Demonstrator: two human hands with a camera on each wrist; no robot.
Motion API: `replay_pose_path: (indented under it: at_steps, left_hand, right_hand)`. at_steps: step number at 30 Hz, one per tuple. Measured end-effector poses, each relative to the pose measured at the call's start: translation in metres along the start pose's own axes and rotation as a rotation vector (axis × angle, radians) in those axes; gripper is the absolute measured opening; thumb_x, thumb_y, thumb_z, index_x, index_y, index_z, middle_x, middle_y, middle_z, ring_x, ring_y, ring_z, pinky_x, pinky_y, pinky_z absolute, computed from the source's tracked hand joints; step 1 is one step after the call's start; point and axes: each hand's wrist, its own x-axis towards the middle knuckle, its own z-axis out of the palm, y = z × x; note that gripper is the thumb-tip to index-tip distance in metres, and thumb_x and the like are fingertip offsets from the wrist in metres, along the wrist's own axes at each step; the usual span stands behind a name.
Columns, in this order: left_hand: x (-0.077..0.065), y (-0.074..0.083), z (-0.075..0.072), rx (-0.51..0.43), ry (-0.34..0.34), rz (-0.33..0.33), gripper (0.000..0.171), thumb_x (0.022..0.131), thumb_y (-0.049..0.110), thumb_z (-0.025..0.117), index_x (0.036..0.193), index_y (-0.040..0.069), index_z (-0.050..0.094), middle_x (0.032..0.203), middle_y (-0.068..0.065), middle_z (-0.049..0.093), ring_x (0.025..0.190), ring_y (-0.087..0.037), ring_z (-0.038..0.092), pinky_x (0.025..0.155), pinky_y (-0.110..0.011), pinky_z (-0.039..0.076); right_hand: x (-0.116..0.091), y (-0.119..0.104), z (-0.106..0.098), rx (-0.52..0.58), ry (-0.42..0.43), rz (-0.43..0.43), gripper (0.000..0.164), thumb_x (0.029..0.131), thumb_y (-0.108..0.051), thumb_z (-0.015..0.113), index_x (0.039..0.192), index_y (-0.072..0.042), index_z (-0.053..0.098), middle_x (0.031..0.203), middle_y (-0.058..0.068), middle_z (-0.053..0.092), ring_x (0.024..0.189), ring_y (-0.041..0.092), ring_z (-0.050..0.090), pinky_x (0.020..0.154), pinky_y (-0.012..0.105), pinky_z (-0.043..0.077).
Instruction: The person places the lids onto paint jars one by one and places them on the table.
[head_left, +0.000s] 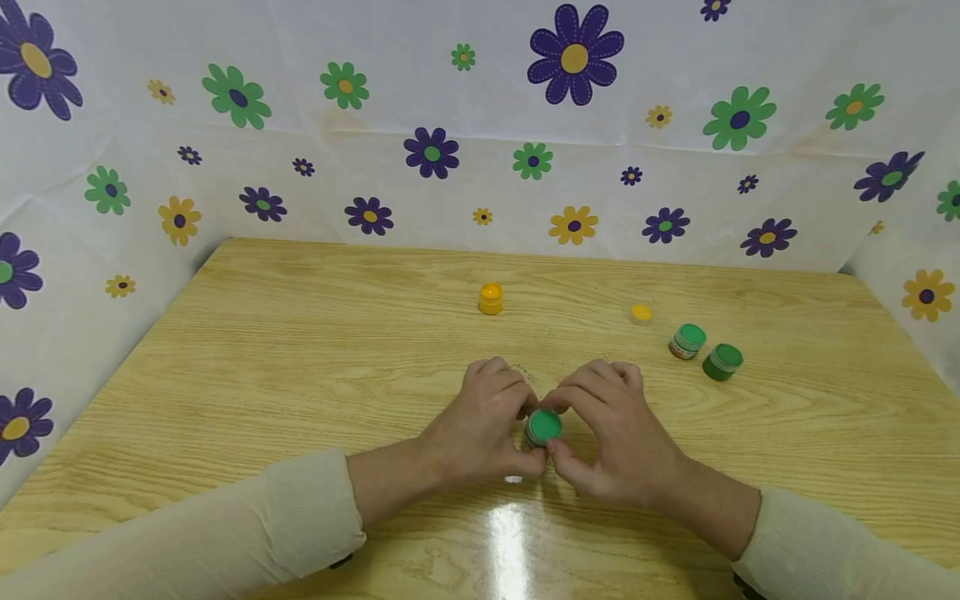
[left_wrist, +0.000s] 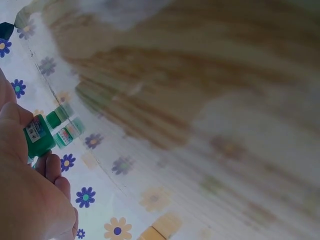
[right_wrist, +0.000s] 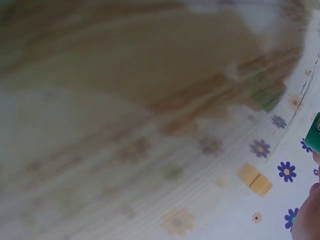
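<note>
Jar (head_left: 544, 427) is held between left fingers (head_left: 529, 463) and right fingers (head_left: 570, 398).

The left arm (head_left: 393, 475) and right arm (head_left: 712, 508) angle inward from the lower corners of the head view, sleeved to just short of the wrists. The left hand (head_left: 480, 425) and right hand (head_left: 615, 437) meet in a mirrored pose, thumbs nearest the body, forefingers arched, each in a pinch. The thumb tips lie just beside each other; the other fingers curl. The right wrist view catches only a sliver of its hand.
</note>
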Motion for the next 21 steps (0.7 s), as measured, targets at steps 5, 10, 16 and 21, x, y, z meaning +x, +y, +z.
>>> replay_pose_path:
  at_steps: [5,10,16,21]
  left_hand:
    - [0.0003,-0.0005,0.0007,0.01,0.007,0.011,0.024,0.063,0.025,0.081,0.077,0.014,0.064,0.074,0.006,0.06,0.077,-0.01,0.045,0.09,-0.038,0.043]
    - [0.0004,-0.0002,-0.0002,0.01,-0.004,0.004,0.028,0.063,0.027,0.083,0.078,0.014,0.064,0.074,0.006,0.059,0.078,-0.01,0.044,0.091,-0.038,0.042]
    - [0.0005,-0.0002,-0.0002,0.018,0.007,0.03,0.029,0.063,0.029,0.084,0.079,0.013,0.066,0.075,0.006,0.061,0.078,-0.01,0.045,0.09,-0.038,0.043]
    - [0.0006,-0.0002,0.0005,0.019,0.016,0.052,0.029,0.063,0.029,0.084,0.08,0.013,0.066,0.075,0.006,0.061,0.079,-0.01,0.045,0.09,-0.038,0.043]
  right_hand:
    - [0.0003,-0.0001,0.0003,-0.006,0.002,-0.011,0.026,0.073,-0.023,0.071,0.098,-0.016,0.067,0.094,-0.008,0.061,0.093,0.013,0.051,0.084,0.045,0.03]
    - [0.0003,0.0001,-0.0003,-0.011,-0.015,-0.012,0.027,0.074,-0.026,0.072,0.099,-0.016,0.068,0.095,-0.008,0.063,0.094,0.013,0.052,0.084,0.044,0.032]
    - [0.0011,0.0002,0.0001,-0.022,-0.004,-0.055,0.03,0.07,-0.025,0.075,0.098,-0.014,0.068,0.095,-0.007,0.064,0.093,0.014,0.053,0.084,0.044,0.033]
    - [0.0005,0.0,0.0008,-0.038,0.007,-0.06,0.03,0.069,-0.026,0.077,0.095,-0.013,0.068,0.091,-0.007,0.063,0.09,0.013,0.053,0.083,0.044,0.033]
